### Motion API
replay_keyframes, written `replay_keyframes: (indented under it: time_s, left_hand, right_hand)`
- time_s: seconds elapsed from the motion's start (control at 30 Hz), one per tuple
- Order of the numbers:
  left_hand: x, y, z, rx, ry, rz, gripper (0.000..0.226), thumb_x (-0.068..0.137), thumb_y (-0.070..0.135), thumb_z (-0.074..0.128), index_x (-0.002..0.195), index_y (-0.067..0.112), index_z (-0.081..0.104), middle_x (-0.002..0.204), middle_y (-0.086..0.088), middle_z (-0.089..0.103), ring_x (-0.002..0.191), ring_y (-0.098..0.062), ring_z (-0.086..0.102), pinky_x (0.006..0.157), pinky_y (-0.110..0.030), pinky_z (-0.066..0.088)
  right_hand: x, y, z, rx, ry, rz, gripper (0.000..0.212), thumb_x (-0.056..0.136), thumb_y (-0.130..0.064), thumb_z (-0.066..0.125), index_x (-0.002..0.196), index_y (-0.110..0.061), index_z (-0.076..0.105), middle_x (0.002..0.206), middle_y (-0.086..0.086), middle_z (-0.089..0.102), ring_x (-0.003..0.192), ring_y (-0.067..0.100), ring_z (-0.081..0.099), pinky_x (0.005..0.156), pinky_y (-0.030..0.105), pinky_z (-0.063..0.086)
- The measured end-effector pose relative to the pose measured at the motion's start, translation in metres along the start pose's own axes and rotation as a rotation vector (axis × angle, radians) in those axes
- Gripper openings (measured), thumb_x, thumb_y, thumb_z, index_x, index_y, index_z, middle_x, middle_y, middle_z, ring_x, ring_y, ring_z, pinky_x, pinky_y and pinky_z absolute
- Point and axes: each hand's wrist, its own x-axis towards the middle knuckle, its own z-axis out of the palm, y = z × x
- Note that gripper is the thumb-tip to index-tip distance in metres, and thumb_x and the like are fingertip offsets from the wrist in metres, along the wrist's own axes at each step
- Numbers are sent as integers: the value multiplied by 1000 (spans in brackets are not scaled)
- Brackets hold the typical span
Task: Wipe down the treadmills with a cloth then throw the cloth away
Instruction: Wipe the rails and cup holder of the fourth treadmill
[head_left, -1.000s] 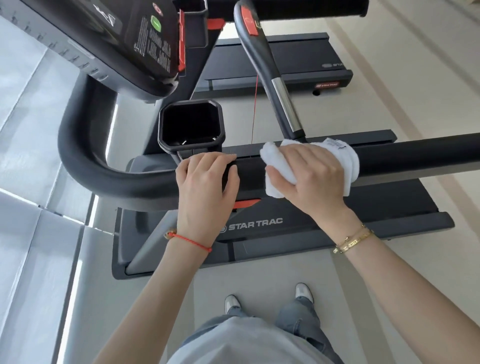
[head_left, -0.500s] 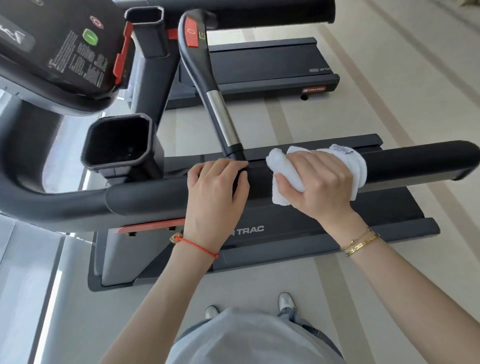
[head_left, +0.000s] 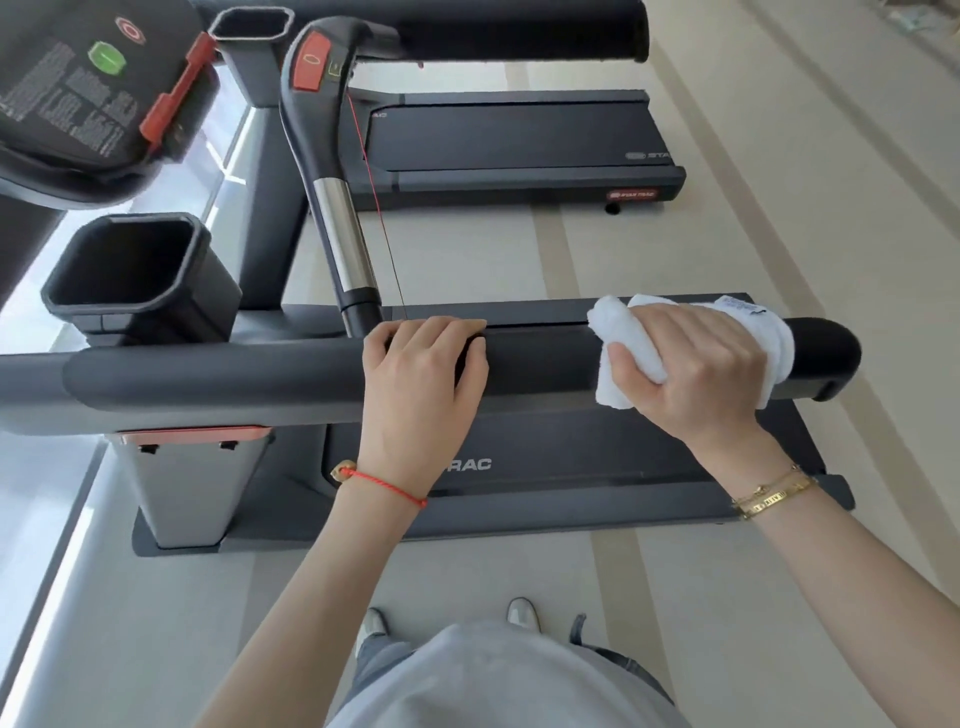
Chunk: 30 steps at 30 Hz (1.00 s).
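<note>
The near treadmill lies across the view, its dark handrail running from the left edge to a rounded end on the right. A second treadmill stands beyond it on the pale floor. A black cup holder sits left of the rail's upright. The right hand wraps the white cloth round the handrail near its end, fingers curled over the cloth and thumb pressing its near side. The left hand grips the rail's middle, fingers close together and curled over the top.
</note>
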Motion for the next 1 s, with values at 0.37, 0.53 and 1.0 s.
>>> replay_keyframes:
  time_s: [0.37, 0.53, 1.0]
  left_hand:
    - [0, 14, 18, 158, 85, -76, 32, 101, 25, 41, 98, 24, 73, 92, 9, 72, 91, -17, 62, 99, -36, 30]
    - [8, 31, 29, 211, 52, -60, 37, 102, 26, 35, 92, 22, 70, 87, 8, 71, 81, -18, 59, 91, -35, 31]
    - [11, 40, 44, 333, 101, -27, 39, 102, 25, 31, 84, 22, 66, 76, 7, 67, 77, -21, 59, 85, -35, 32]
  right_hand:
    - [8, -37, 2, 53, -129, -58, 39, 95, -44, 50, 90, -10, 68, 79, 3, 65, 67, 25, 57, 64, 35, 48]
    - [-5, 34, -24, 8, -148, 61, 39, 96, -41, 48, 74, -12, 61, 67, 3, 61, 61, 24, 57, 60, 31, 40]
    - [-4, 24, -21, 30, -157, 55, 39, 96, -43, 47, 75, -14, 62, 66, 1, 59, 61, 23, 55, 60, 31, 41]
